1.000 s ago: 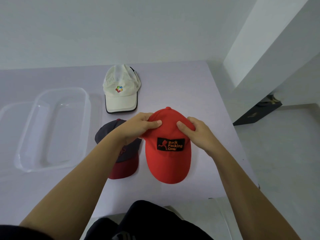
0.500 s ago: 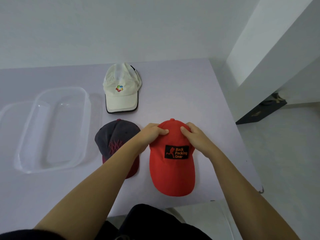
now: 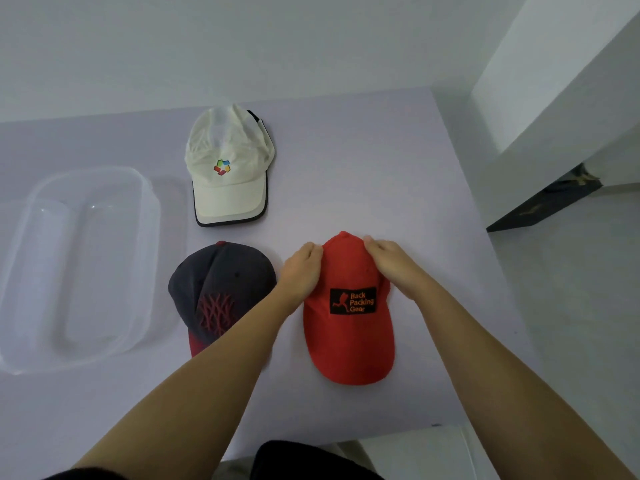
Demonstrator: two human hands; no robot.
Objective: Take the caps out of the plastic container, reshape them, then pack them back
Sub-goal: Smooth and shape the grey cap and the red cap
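Lowered since a second ago, the red cap (image 3: 348,323) now rests on the desk (image 3: 363,161), brim toward the person. Leftmost, the plastic container (image 3: 79,268) stands empty; the dark cap (image 3: 218,282) and white cap (image 3: 228,168) lie between. Left hand (image 3: 303,270) and right hand (image 3: 389,263) cup the crown's sides, fingers curled, equally near.

Pale lilac table (image 3: 363,161) set against a plain white wall (image 3: 242,46) at the far side. To the right, a white pillar (image 3: 554,81) jutting out, lit softly. Beyond the table's right edge, light grey floor (image 3: 571,289), with a dark flat thing (image 3: 543,206) lying near the pillar's foot.
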